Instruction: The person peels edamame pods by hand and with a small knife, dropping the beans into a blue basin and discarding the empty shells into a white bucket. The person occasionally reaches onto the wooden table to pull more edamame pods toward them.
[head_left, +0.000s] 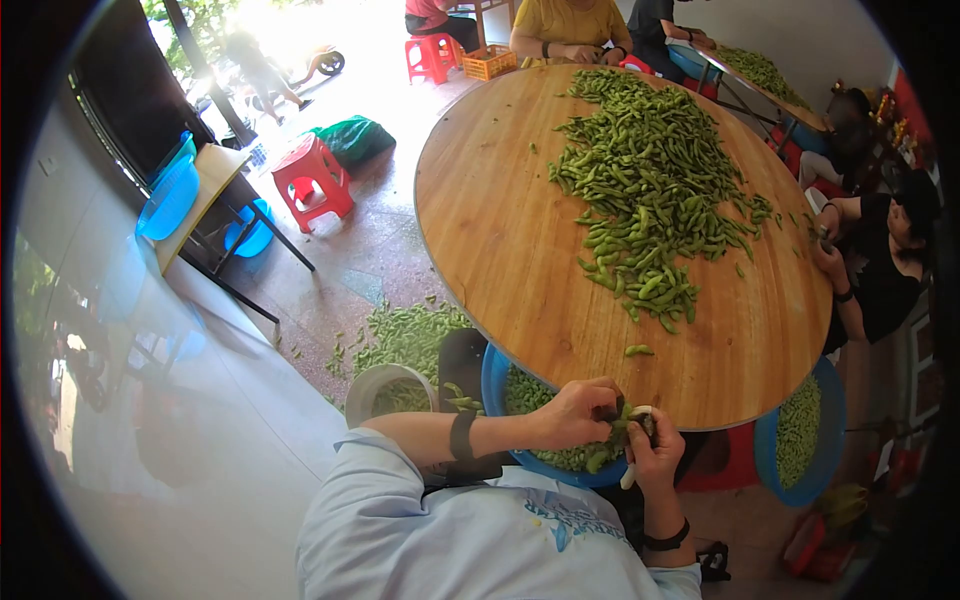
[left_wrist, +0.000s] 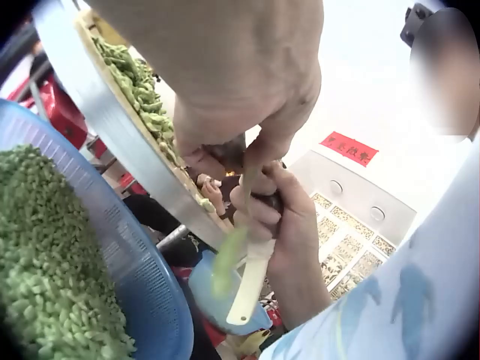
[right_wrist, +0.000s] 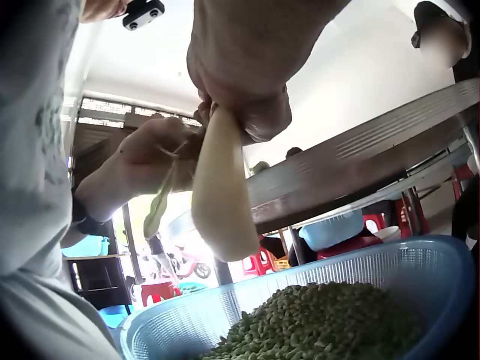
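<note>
Close together over a blue basket (head_left: 492,385) of green beans, my two hands meet at the near edge of the round table. My left hand (head_left: 580,415) pinches a green soybean pod (right_wrist: 159,202) that dangles below its fingers. In my right hand (head_left: 655,455) is a tool with a flat white handle (left_wrist: 251,289), which has a small hole at its end; its working end is hidden by the fingers. Fingertips of both hands nearly meet in the left wrist view. A long pile of soybean pods (head_left: 660,190) covers part of the wooden tabletop (head_left: 500,200).
Pods and husks (head_left: 400,340) lie scattered on the floor beside a pale bucket (head_left: 375,375). Another blue basket (head_left: 835,430) of beans stands right of the table. A person in black (head_left: 885,260) works at the right side, one in yellow (head_left: 570,30) across. A red stool (head_left: 313,180) stands at left.
</note>
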